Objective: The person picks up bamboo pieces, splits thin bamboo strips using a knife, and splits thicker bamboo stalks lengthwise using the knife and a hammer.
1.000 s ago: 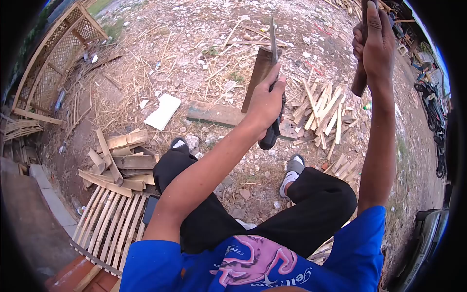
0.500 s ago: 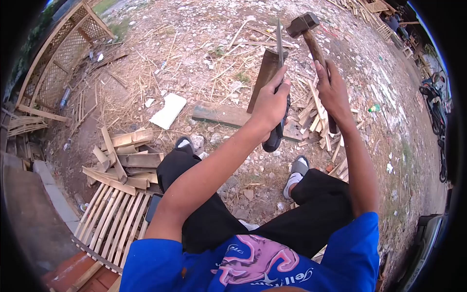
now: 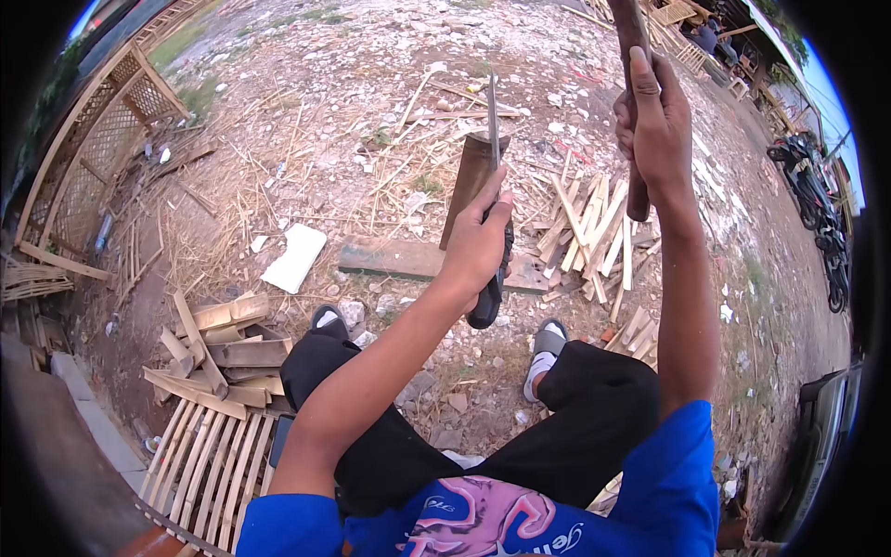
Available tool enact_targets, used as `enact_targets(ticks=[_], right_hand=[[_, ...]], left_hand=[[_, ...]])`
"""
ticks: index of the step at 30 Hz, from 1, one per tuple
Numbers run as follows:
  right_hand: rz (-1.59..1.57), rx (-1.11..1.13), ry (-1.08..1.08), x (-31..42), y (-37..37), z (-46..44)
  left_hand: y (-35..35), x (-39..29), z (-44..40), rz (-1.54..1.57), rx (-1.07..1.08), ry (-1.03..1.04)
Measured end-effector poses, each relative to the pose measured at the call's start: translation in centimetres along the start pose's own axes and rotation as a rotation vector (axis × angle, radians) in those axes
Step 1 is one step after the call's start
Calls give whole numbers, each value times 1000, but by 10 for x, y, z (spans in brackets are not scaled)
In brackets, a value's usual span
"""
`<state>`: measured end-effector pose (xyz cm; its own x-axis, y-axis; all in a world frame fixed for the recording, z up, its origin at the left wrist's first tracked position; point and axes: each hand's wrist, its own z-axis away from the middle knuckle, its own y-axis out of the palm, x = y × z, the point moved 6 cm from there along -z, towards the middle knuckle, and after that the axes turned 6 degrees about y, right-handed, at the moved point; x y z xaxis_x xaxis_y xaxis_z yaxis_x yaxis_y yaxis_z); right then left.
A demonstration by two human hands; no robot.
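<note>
My left hand point(image 3: 477, 243) is closed round the black handle of a long blade point(image 3: 493, 116), which points up and away from me. Beside the blade, against the same hand, stands a brown curved piece of bamboo point(image 3: 467, 186), its lower end at a plank point(image 3: 390, 257) on the ground. At the upper right my right hand point(image 3: 655, 121) grips the wooden handle of a hammer point(image 3: 638, 197); the hammer's head is out of the frame.
Split sticks point(image 3: 603, 232) lie in a heap right of the plank. Bamboo pieces point(image 3: 223, 348) rest on a slatted bench point(image 3: 209, 455) at the lower left. A white slab point(image 3: 295, 258), a lattice panel point(image 3: 93, 167) and motorcycles point(image 3: 812, 204) are around. People point(image 3: 710, 35) are far off.
The hammer came down toward the blade, with its head in view, then rose again with my right hand. The view has shifted; my left hand still holds the blade.
</note>
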<state>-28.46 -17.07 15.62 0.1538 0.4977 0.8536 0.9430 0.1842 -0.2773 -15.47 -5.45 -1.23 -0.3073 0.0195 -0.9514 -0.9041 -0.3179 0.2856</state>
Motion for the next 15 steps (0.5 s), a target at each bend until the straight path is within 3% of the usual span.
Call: enact_targets(ticks=[3, 4, 5, 6, 9, 15], right_hand=[[-94, -77, 7, -25, 11, 16], [293, -35, 0, -55, 19, 30], [606, 282, 143, -89, 36, 47], [560, 252, 11, -111, 40, 64], [525, 291, 193, -103, 40, 72], [492, 150, 141, -70, 29, 50]], left_hand=[[0, -1, 3, 10, 4, -14], [-2, -1, 3, 13, -9, -9], [-2, -2, 4, 7, -13, -6], [-1, -1, 6, 3, -13, -7], [-5, -1, 7, 0, 5, 17], [-5, 2, 6, 37, 11, 14]])
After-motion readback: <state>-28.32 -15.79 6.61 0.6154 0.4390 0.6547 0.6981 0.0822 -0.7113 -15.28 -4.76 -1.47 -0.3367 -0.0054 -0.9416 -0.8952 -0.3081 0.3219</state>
